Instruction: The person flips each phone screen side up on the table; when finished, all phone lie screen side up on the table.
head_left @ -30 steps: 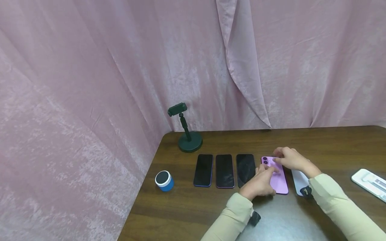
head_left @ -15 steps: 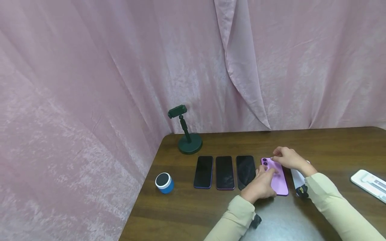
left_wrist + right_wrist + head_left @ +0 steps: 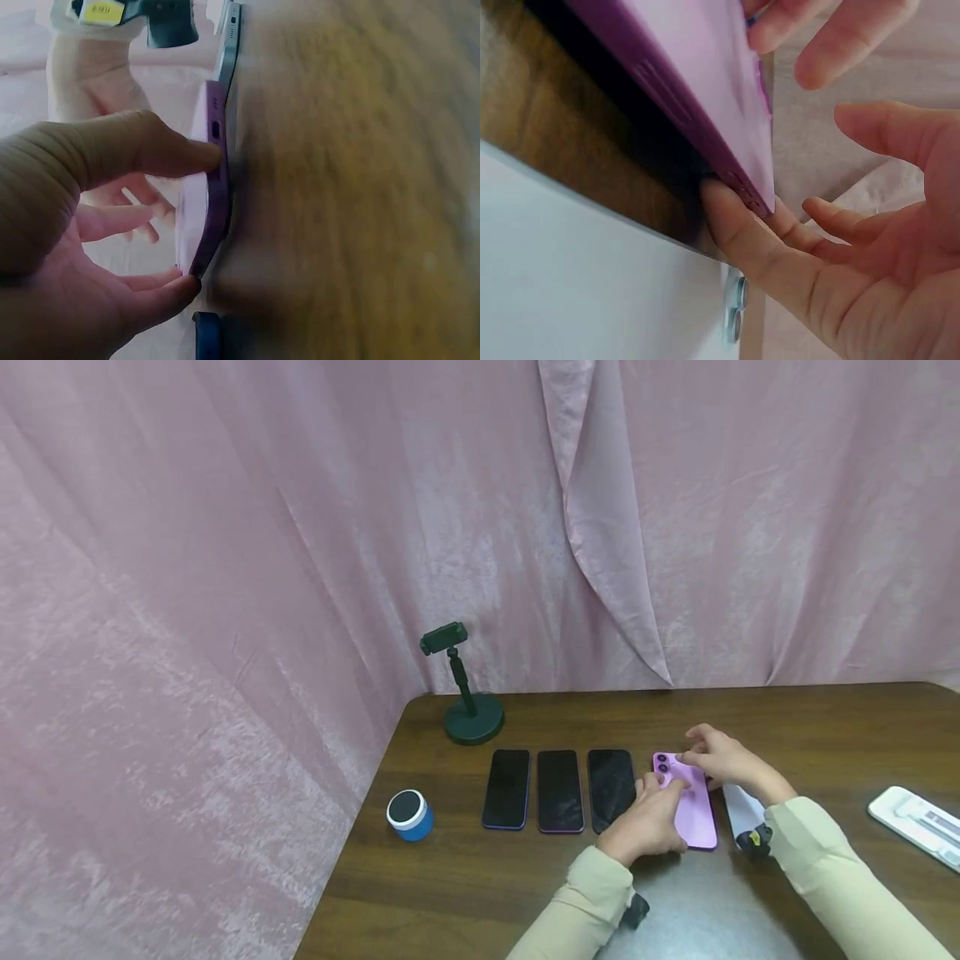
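Observation:
A purple smartphone point(image 3: 696, 814) lies back up on the table, its cameras at the far left corner. My left hand point(image 3: 649, 820) grips it at the near left, as the left wrist view shows: the thumb presses the bottom edge by the port and a fingertip holds the side edge. With fingertips my right hand point(image 3: 731, 764) touches the right edge near the far corner; another digit stands away from the phone in the right wrist view. Under my right wrist lies a white phone point(image 3: 592, 277), back up, partly hidden.
Several dark-screened phones, including a blue-edged phone point(image 3: 506, 789), lie in a row to the left. A green phone stand point(image 3: 474, 720) is behind them. A blue-and-white round container point(image 3: 410, 816) stands at left, a white flat case point(image 3: 918, 827) at right. Pink curtains point(image 3: 480, 527) hang behind the table.
My right hand shifts slightly at the phone's far right corner. My left hand stays nearly still, and the purple phone keeps about the same place in the row.

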The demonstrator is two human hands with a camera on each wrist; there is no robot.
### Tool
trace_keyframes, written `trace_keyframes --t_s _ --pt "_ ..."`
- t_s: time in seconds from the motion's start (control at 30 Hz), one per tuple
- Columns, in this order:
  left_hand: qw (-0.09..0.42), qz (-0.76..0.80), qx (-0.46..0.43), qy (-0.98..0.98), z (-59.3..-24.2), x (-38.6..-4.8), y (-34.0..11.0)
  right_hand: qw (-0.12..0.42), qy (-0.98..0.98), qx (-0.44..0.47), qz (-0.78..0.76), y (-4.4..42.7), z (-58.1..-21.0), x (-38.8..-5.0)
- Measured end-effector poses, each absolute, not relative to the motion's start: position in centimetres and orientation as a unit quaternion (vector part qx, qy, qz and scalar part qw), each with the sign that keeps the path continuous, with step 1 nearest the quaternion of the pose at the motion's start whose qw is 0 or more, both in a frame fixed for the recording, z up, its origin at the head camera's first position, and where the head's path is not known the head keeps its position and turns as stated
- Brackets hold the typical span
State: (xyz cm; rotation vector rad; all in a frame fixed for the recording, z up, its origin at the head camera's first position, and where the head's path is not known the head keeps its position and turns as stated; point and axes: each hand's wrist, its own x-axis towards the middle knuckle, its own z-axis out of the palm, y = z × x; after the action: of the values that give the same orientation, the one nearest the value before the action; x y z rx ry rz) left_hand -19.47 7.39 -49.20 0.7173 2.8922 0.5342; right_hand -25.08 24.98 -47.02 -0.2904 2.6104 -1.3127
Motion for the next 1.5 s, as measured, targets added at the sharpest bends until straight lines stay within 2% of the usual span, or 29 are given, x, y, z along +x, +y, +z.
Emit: trace_keyframes --t_s 0.2,0.8,1.5 --pt "0.075 0.206 0.221 0.950 -49.5 -19.8 7.5 0.120 0.856 -0.090 -0.494 25.5 -47.1 -24.2" --pt "0.084 0.296 0.244 0.920 -48.8 -21.0 7.3 0.097 0.826 -0.114 -0.544 26.5 -45.4 -23.1" --pt "0.152 0.486 0.196 0.838 -49.0 -21.7 5.2 0.101 0.783 -0.166 -0.591 24.8 -45.7 -22.9"
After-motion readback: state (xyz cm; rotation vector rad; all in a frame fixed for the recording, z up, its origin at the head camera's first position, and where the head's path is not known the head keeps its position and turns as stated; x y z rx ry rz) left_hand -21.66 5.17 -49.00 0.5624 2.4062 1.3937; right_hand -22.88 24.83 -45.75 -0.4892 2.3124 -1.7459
